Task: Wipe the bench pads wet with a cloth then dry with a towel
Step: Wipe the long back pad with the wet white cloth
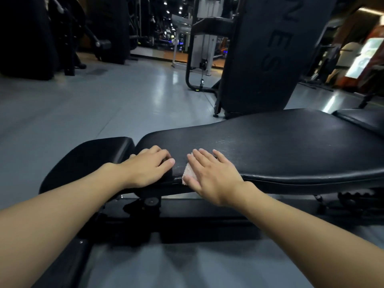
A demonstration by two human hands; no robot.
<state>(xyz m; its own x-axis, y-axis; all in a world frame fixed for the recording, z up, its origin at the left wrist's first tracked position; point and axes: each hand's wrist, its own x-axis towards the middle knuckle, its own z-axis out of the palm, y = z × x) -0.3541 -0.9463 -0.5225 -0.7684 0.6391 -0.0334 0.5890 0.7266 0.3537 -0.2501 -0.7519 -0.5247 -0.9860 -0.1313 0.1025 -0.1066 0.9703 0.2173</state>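
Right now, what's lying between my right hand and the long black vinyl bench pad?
In the head view, a small pale pink cloth lies flat under the right hand, on the long black vinyl bench pad.

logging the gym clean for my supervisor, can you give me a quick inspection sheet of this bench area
surface: long pad black, faint pale streaks near its middle; small pad past its end, gap between
job's things: cloth pinkish, at the long pad's near edge; no second towel seen
clutter: nothing seen
hands: left hand fingers curled over the long pad's end; right hand flat, pressing the cloth
cables: thin cable hangs on the grey machine behind
surroundings: grey floor, upright black pad, dim gym equipment
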